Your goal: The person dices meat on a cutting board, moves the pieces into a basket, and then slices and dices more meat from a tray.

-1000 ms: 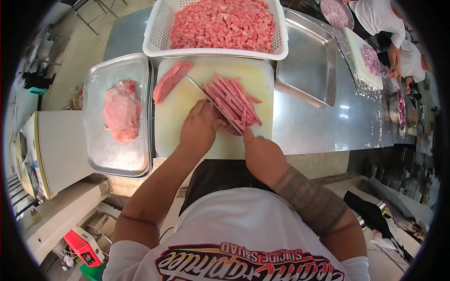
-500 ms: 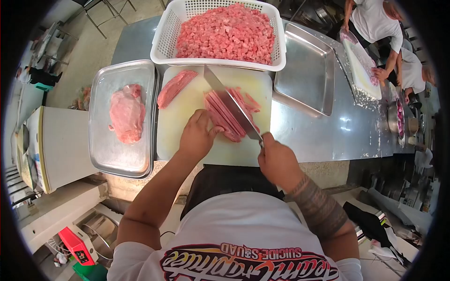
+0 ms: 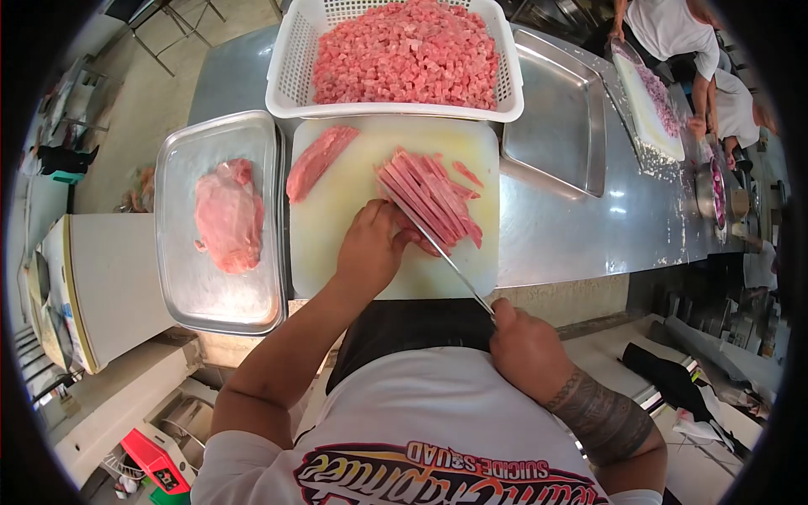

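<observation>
On the white cutting board (image 3: 337, 278), a bundle of raw meat strips (image 3: 433, 198) lies fanned out right of centre. My right hand (image 3: 530, 349) grips the handle of a long knife (image 3: 459, 271), whose blade reaches up and left along the near side of the strips. With fingers bent, my left hand (image 3: 370, 248) presses meat at the left side of the blade; its fingertips are partly hidden. A separate long piece of meat (image 3: 321, 162) rests at the board's upper left.
Behind the board stands a white perforated basket (image 3: 282, 97) of diced meat (image 3: 408, 59). A metal tray (image 3: 181, 286) with a larger meat piece (image 3: 229, 217) is left; an empty metal tray (image 3: 551, 118) is right. Other people work at the upper right.
My right hand has moved right and toward my body, drawing the knife back with its blade now more edge-on. The strips have spread, and my left hand has shifted slightly right.
</observation>
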Demonstrator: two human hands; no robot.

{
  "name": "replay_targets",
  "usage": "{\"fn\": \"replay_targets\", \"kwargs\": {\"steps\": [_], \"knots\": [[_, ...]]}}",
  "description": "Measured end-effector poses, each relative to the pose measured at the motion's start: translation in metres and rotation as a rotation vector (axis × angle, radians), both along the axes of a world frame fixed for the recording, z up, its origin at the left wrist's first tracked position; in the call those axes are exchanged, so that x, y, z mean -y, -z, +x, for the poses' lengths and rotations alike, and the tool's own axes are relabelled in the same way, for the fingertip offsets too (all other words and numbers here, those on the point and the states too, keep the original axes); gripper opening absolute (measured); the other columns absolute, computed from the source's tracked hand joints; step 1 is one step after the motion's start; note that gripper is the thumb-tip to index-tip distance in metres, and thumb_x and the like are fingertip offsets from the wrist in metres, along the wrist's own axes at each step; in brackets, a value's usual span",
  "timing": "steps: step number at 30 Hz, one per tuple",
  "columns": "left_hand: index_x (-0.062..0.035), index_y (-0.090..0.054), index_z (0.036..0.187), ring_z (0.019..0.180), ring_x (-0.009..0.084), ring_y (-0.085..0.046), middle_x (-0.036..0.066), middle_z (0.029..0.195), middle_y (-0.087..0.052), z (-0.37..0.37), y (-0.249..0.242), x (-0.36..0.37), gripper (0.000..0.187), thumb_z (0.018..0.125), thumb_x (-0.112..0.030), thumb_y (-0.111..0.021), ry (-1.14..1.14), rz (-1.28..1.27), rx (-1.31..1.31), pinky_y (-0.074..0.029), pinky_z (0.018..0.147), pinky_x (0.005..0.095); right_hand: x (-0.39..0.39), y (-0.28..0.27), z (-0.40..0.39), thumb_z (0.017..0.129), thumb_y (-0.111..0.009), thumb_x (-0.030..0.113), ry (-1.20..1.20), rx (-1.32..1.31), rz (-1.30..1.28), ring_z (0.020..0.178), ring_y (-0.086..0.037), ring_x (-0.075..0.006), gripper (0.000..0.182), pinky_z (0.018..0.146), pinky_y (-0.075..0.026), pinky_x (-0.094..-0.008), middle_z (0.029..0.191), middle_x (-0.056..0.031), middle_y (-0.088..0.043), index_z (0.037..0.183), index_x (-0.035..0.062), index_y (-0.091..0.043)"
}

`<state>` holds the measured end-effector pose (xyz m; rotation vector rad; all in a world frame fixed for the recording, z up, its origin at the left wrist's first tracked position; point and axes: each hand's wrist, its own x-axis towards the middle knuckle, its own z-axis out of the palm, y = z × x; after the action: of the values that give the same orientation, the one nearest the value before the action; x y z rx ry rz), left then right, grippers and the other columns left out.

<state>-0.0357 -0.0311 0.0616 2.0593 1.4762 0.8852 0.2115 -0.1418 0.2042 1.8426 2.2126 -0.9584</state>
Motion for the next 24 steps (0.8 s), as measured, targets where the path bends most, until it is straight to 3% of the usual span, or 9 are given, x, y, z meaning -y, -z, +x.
{"fn": "replay_targets", "kwargs": {"steps": [2,8,11,17,24], "knots": [[-0.0028,-0.065,0.104,0.101,0.0376,-0.065,0.015,0.105,-0.064,0.001,-0.002,0.001,0.031,0.082,-0.013,-0.084,-0.005,-0.012,-0.01,-0.055,0.09,0.0474,-0.007,0.001,-0.01,0.091,-0.059,0.006,0.008,0.004,-0.011,0.076,-0.069,-0.0452,0.018,0.068,-0.056,-0.0551,0.082,-0.023,-0.065,0.106,0.0,-0.052],[-0.0019,-0.068,0.1,0.103,0.0359,-0.063,0.013,0.105,-0.064,-0.001,-0.008,-0.002,0.026,0.08,-0.009,-0.083,0.045,-0.03,-0.026,-0.055,0.09,0.0454,-0.029,0.025,-0.033,0.094,-0.054,0.003,-0.052,0.071,0.015,0.071,-0.07,-0.0425,0.013,0.063,-0.057,-0.0527,0.081,-0.023,-0.065,0.106,0.0003,-0.051],[-0.0019,-0.07,0.097,0.105,0.0364,-0.062,0.013,0.106,-0.064,-0.002,-0.002,-0.002,0.021,0.08,-0.006,-0.081,0.065,0.083,-0.018,-0.055,0.091,0.0455,-0.042,0.037,-0.047,0.094,-0.055,0.003,-0.052,0.064,0.062,0.069,-0.071,-0.0421,0.012,0.061,-0.057,-0.0509,0.082,-0.0242,-0.066,0.106,0.001,-0.051],[0.0004,-0.064,0.108,0.105,0.0418,-0.062,0.018,0.113,-0.063,-0.004,0.01,0.004,0.034,0.08,-0.008,-0.082,-0.005,-0.024,0.025,-0.054,0.093,0.0504,-0.067,0.093,-0.068,0.095,-0.055,0.005,-0.053,0.052,0.223,0.071,-0.073,-0.0419,0.019,0.062,-0.059,-0.0493,0.083,-0.0238,-0.069,0.114,0.0006,-0.053],[0.0001,-0.06,0.109,0.105,0.0433,-0.062,0.02,0.114,-0.062,-0.001,0.006,0.004,0.036,0.084,-0.013,-0.083,-0.032,-0.089,0.07,-0.052,0.092,0.051,-0.031,0.04,-0.039,0.094,-0.057,0.006,-0.018,0.087,0.04,0.072,-0.071,-0.0421,0.021,0.065,-0.058,-0.0532,0.081,-0.0215,-0.069,0.114,0.0009,-0.054]]}}
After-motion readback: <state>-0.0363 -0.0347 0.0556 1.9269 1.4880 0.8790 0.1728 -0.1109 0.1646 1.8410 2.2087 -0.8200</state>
